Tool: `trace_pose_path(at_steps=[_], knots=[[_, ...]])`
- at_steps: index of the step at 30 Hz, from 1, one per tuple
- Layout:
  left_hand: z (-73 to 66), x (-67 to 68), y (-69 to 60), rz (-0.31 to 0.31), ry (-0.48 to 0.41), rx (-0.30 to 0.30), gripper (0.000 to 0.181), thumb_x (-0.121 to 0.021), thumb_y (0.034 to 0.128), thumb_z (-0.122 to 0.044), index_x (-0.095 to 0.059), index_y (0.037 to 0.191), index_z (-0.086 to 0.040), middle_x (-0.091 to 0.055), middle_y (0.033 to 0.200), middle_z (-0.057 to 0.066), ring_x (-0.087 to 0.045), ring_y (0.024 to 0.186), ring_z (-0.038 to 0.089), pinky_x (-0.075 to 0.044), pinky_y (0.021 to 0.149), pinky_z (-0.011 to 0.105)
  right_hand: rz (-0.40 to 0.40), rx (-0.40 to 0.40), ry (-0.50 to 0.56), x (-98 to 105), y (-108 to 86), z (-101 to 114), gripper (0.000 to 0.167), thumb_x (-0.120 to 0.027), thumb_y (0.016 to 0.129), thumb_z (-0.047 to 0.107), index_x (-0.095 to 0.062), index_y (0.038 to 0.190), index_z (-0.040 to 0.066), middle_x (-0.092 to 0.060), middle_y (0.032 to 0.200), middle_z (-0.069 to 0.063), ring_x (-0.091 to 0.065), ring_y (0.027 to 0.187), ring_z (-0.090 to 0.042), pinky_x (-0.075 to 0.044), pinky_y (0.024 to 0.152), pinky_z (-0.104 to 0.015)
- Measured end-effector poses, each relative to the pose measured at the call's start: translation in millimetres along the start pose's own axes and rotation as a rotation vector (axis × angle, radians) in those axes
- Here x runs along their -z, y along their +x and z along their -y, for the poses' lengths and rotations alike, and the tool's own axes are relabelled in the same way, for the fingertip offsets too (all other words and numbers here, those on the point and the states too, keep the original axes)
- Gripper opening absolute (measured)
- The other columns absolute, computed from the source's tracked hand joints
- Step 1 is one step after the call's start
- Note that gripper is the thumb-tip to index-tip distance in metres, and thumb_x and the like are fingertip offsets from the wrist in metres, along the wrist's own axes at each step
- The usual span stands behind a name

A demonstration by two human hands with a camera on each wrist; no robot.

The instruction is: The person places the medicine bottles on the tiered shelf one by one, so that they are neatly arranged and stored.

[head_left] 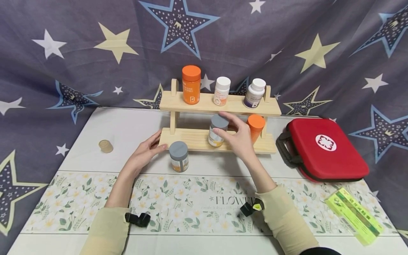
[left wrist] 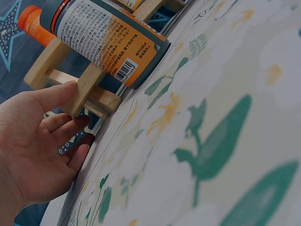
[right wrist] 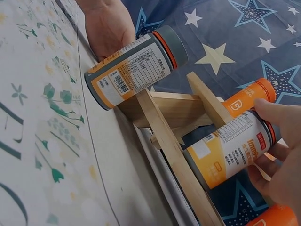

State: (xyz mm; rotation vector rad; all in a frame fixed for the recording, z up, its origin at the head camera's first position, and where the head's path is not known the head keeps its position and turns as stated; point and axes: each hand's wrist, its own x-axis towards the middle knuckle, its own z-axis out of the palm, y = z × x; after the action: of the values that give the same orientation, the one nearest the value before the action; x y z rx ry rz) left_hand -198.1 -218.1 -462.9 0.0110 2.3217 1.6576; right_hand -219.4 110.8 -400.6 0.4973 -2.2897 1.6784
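On the lower tier of a two-tier wooden shelf (head_left: 220, 106) stands a grey-lidded supplement jar (head_left: 216, 136). My right hand (head_left: 237, 136) grips this jar near its lid, thumb on one side and fingers on the other; the right wrist view shows its base at the plank (right wrist: 207, 214). At the shelf's left end, my left hand (head_left: 143, 154) holds the lower plank between thumb and fingers. A second grey-lidded jar (head_left: 179, 157) stands on the table in front of that end, apart from both hands. Just right of the gripped jar is an orange bottle (head_left: 256, 125), partly hidden by my right hand.
The upper tier carries a large orange bottle (head_left: 191, 85), a white bottle (head_left: 221, 91) and a white-capped bottle with a purple base (head_left: 255, 92). A red first-aid case (head_left: 328, 150) and a green-yellow box (head_left: 354, 215) lie right. A small tan cylinder (head_left: 106, 146) sits left.
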Motion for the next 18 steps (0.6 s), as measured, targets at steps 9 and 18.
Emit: trace_pose_path(at_steps=[9,18], knots=[[-0.1,0.0,-0.1,0.001,0.002,-0.003,0.086,-0.065,0.1008,-0.042,-0.013,0.167,-0.028,-0.024,0.172,0.01,-0.026,0.159,0.035,-0.018,0.132,0.052,-0.021,-0.009,-0.026,0.9,0.7,-1.6,0.053,-0.084,0.087,0.013,-0.066,0.137,0.009,-0.07,0.131,-0.014,-0.07,0.106,-0.026,-0.055,0.089,-0.015],[0.1,-0.3,-0.5,0.002,0.001,-0.006,0.084,-0.065,0.1012,-0.042,-0.013,0.166,-0.031,-0.023,0.173,0.009,-0.025,0.159,0.034,-0.017,0.132,0.052,-0.008,-0.02,-0.04,0.6,1.9,-2.9,0.055,-0.082,0.089,0.012,-0.063,0.14,0.008,-0.069,0.131,-0.015,-0.07,0.107,-0.027,-0.054,0.088,-0.013]])
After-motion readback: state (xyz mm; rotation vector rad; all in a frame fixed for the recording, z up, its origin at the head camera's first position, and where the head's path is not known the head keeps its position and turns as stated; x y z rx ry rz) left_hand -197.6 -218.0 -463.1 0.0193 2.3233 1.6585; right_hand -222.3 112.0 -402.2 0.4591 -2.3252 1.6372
